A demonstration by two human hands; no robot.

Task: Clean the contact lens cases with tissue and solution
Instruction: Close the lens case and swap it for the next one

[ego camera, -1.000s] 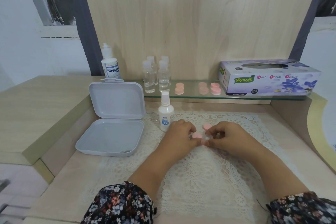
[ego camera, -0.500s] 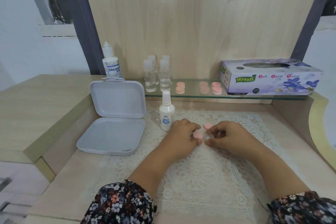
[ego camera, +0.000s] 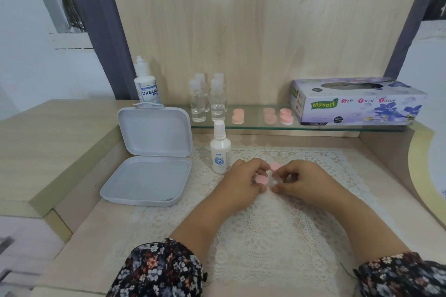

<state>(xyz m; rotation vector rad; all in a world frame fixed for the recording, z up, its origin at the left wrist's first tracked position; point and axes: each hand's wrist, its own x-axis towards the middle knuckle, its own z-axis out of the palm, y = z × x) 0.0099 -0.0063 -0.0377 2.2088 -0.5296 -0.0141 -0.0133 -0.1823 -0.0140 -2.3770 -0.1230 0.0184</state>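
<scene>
Both hands meet over the lace mat (ego camera: 265, 229). My left hand (ego camera: 241, 182) pinches a contact lens case (ego camera: 261, 179) by the side that carries a pink cap. My right hand (ego camera: 305, 182) grips the clear, uncapped side of the same case with its fingertips. A loose pink cap (ego camera: 275, 166) lies on the mat just behind the fingers. A small white solution bottle (ego camera: 220, 152) stands upright left of my left hand. The purple tissue box (ego camera: 357, 101) sits on the glass shelf at the right. No tissue is in either hand.
An open white plastic box (ego camera: 147, 171) lies left of the mat. On the glass shelf (ego camera: 253, 125) stand several clear bottles (ego camera: 207, 101) and pink lens cases (ego camera: 277, 116). A large solution bottle (ego camera: 146, 87) stands at the back left. A raised wooden ledge (ego camera: 48, 132) borders the left.
Both hands stay together on the case with only small finger movements. The view has tilted slightly, so everything sits a little lower in the frame.
</scene>
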